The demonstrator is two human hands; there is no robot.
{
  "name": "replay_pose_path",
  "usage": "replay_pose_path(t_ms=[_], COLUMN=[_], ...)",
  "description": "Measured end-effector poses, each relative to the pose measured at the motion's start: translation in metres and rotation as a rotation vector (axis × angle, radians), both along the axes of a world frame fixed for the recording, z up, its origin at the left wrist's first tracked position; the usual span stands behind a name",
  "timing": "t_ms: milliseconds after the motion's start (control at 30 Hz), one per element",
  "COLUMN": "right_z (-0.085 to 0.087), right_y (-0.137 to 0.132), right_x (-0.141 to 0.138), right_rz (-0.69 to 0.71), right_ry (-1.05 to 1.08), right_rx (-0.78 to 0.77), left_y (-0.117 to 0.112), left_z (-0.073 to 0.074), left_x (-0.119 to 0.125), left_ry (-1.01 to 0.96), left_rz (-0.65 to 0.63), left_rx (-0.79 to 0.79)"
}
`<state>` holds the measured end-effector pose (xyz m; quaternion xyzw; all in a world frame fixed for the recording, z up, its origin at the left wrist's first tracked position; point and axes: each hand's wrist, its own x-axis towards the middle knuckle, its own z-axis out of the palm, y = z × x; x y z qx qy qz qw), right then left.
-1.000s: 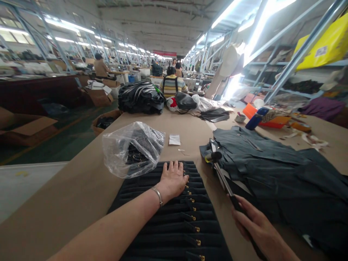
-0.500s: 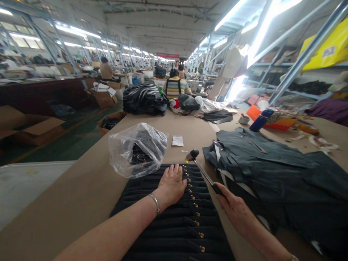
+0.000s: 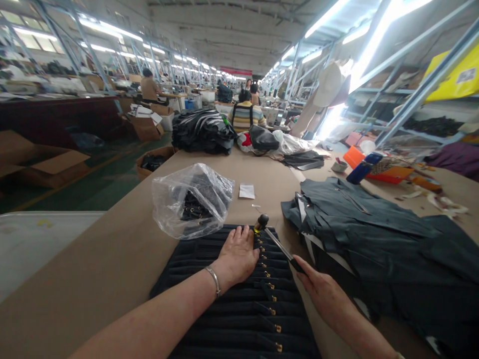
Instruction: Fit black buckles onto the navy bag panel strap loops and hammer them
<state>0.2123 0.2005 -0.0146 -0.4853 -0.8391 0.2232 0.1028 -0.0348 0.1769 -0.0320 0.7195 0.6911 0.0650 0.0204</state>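
Observation:
My left hand (image 3: 238, 254) lies flat with its fingers stretched out, pressing on a row of overlapping black fabric pieces (image 3: 220, 304). Gold zipper pulls (image 3: 272, 310) run in a line down these pieces, just right of that hand. My right hand (image 3: 322, 286) grips a small mallet (image 3: 279, 244) by its black handle. The mallet's head has a black end and a yellow end; the yellow end is down at the farthest zipper pulls, and whether it touches them I cannot tell. A clear plastic bag (image 3: 164, 209) with dark zippered pieces inside sits beyond my left hand.
Dark fabric pieces (image 3: 374, 229) are heaped on the right of the table (image 3: 123, 249). A white paper square (image 3: 246, 191) lies ahead. At the back are a black stack (image 3: 204, 132) and an orange box (image 3: 391, 174). A co-worker (image 3: 247, 113) sits beyond the table.
The mallet's head has come down from just above the far end of the row onto or close to the zipper pulls. My left hand has stayed in place.

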Motion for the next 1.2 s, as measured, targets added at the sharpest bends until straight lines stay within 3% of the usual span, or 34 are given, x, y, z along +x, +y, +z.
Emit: replay_pose_path(t_ms=[200, 400, 600, 767, 967, 1133, 1200], right_z=[0.008, 0.004, 0.002, -0.009, -0.011, -0.024, -0.023], right_y=[-0.003, -0.003, -0.021, -0.024, -0.035, -0.040, -0.042], right_x=[-0.001, 0.003, 0.011, 0.014, 0.024, 0.027, 0.029], right_rz=[-0.024, 0.001, -0.045, 0.018, -0.046, -0.071, -0.107], right_ry=[0.132, 0.002, 0.173, 0.009, 0.162, 0.037, 0.048], right_rx=[0.130, 0.029, 0.184, 0.051, 0.216, -0.038, -0.030], left_y=[-0.001, -0.001, 0.001, 0.001, 0.002, 0.003, 0.003], left_z=[-0.001, 0.000, 0.000, 0.001, 0.002, 0.000, -0.001], left_x=[0.001, 0.001, 0.002, 0.001, 0.001, 0.000, -0.001], left_ry=[0.018, 0.000, -0.003, -0.018, -0.007, 0.000, 0.002], left_rz=[0.004, 0.003, 0.018, 0.023, 0.024, 0.014, 0.014], left_rx=[0.004, -0.003, -0.021, -0.040, -0.064, -0.073, -0.072])
